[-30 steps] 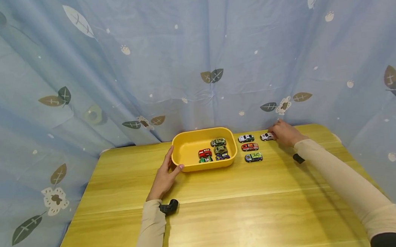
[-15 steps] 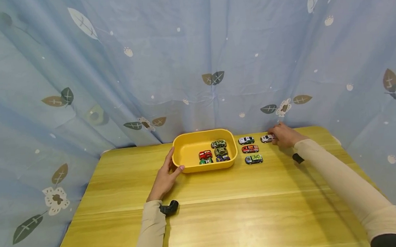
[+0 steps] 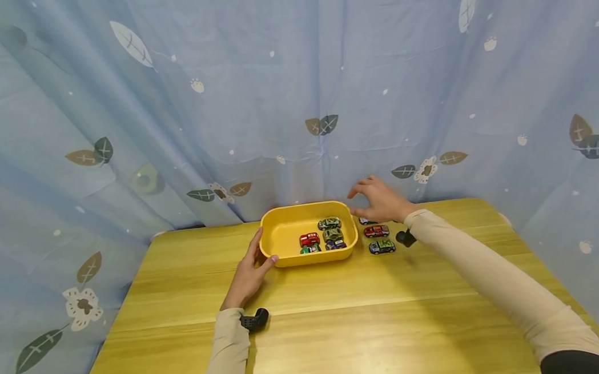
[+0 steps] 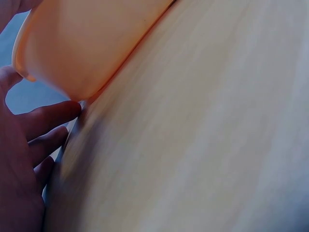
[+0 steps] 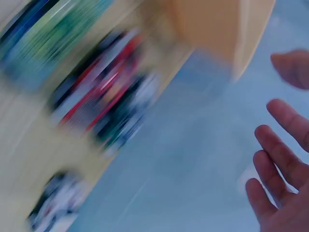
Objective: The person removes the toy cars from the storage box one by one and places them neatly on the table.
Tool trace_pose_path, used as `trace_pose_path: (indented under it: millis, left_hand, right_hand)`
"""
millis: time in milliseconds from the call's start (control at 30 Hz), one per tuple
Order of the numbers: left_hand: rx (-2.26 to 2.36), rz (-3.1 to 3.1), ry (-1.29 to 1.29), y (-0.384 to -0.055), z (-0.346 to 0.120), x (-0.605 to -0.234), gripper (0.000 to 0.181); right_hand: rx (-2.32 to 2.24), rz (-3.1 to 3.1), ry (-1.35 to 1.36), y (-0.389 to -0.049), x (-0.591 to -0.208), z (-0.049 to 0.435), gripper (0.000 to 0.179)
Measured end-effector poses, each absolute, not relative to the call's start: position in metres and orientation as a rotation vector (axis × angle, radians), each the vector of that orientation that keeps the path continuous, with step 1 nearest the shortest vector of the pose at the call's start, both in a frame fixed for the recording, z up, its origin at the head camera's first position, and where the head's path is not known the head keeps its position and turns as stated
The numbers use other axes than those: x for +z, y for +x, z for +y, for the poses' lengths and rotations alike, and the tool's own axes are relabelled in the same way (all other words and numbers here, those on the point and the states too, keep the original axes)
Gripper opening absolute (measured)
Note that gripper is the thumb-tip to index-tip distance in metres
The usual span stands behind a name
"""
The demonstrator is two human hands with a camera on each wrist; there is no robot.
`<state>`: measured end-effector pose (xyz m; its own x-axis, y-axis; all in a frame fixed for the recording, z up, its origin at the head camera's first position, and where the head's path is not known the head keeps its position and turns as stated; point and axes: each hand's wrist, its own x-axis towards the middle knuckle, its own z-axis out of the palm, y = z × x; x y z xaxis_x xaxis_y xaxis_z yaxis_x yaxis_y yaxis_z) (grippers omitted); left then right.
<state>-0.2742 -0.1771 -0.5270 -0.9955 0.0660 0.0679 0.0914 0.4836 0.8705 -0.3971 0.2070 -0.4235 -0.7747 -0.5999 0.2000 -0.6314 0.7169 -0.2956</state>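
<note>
My left hand [image 3: 245, 276] holds the left end of a yellow plastic tray [image 3: 310, 260], thumb at the front wall and fingers along the side. In the left wrist view, the tray wall [image 4: 91, 43] shows between thumb and fingers. Several toy cars lie inside, among them a red one [image 3: 309, 239] and a purple one [image 3: 335, 245]. My right hand [image 3: 379, 202] hovers over the tray's right rim, fingers apart, holding nothing. Below it on the table are a red toy car [image 3: 376, 231], a green-and-blue one [image 3: 382, 247] and a partly hidden white one [image 3: 367, 221].
Another white toy car [image 5: 58, 200] sits on the table, blurred in the right wrist view and hidden in the head view. A blue patterned curtain [image 3: 273, 97] hangs behind the wooden table [image 3: 339, 333].
My right hand has let go of the white toy car at the far right and moved left to the tray's right rim. The left hand stays on the tray. The head view has tilted slightly up.
</note>
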Motion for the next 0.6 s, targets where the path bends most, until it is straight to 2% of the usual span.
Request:
trace_pose_path:
  millis: [300,600]
  left_hand:
    - [-1.55,-2.684,-0.146,-0.274,-0.179,-0.53,0.087]
    - [-1.558,-2.658,-0.15,-0.274,-0.176,-0.529,0.086]
  right_hand:
    - [0.492,-2.88,1.251,-0.406,-0.412,0.119,0.04]
    - [0.318,-3.039,1.361,-0.413,-0.427,0.082,0.041]
